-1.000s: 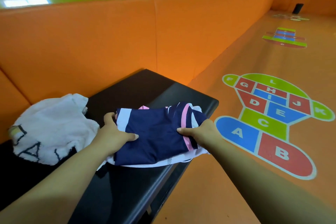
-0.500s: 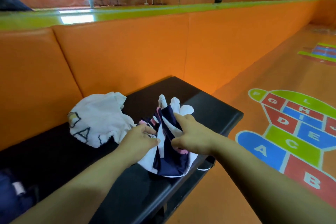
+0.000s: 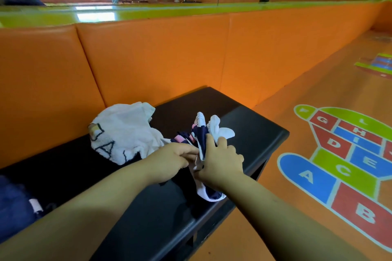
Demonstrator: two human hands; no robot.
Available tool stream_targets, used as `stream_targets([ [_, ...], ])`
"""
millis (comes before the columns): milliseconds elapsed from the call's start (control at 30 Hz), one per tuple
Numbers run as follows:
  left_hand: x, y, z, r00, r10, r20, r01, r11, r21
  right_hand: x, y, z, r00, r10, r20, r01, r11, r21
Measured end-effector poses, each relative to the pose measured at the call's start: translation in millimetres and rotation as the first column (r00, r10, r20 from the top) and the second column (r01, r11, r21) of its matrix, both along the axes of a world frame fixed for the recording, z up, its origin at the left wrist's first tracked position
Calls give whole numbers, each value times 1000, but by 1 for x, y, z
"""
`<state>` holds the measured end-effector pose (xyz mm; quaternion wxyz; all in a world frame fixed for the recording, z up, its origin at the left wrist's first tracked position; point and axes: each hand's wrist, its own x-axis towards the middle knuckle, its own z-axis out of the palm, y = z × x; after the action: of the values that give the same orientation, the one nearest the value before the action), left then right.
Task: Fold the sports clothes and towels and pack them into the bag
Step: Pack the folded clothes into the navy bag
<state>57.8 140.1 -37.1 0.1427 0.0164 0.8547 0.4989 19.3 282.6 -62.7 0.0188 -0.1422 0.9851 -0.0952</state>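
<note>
Black bench beside orange wall; left hand and right hand clutch navy garment.

**Slick cloth, rough towel, shiny padding**

The navy garment is looking thin and smooth, a slick sports cloth with a slight sheen, and it is creasing softly. The white towel beside it is showing a rough, matt terry pile. The black bench is giving off a dull satin gleam, smooth like vinyl. The orange wall padding is looking like smooth leatherette, and the green ledge above it is glaring glossy.
</note>
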Motion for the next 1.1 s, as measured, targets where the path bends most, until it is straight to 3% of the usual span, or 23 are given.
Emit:
stream_targets([
  [167, 24, -11, 10, 979, -89, -183, 14, 927, -375, -1, 13, 8, 994, 112, -15, -112, 994, -18],
  [267, 50, -25, 18, 976, -151, -158, 30, 809, -587, 9, 17, 16, 973, 231, -16, -229, 969, 91],
  [367, 82, -44, 23, 978, -167, -122, 35, 714, -699, 26, 20, 26, 951, 309, -10, -305, 942, 138],
  [600, 165, -94, 31, 969, -134, -208, -69, 662, -747, 67, 26, 52, 942, 328, -73, -322, 943, 77],
  [800, 248, -127, 51, 922, -63, -382, -262, 625, -735, 112, 6, 78, 903, 385, -191, -398, 917, -34],
  [967, 325, -162, 57, 898, 33, -438, -383, 549, -743, 156, -29, 102, 821, 440, -364, -524, 834, -174],
  [1100, 387, -193, 45, 913, 157, -377, -406, 454, -793, 190, -67, 110, 751, 485, -448, -626, 738, -251],
])
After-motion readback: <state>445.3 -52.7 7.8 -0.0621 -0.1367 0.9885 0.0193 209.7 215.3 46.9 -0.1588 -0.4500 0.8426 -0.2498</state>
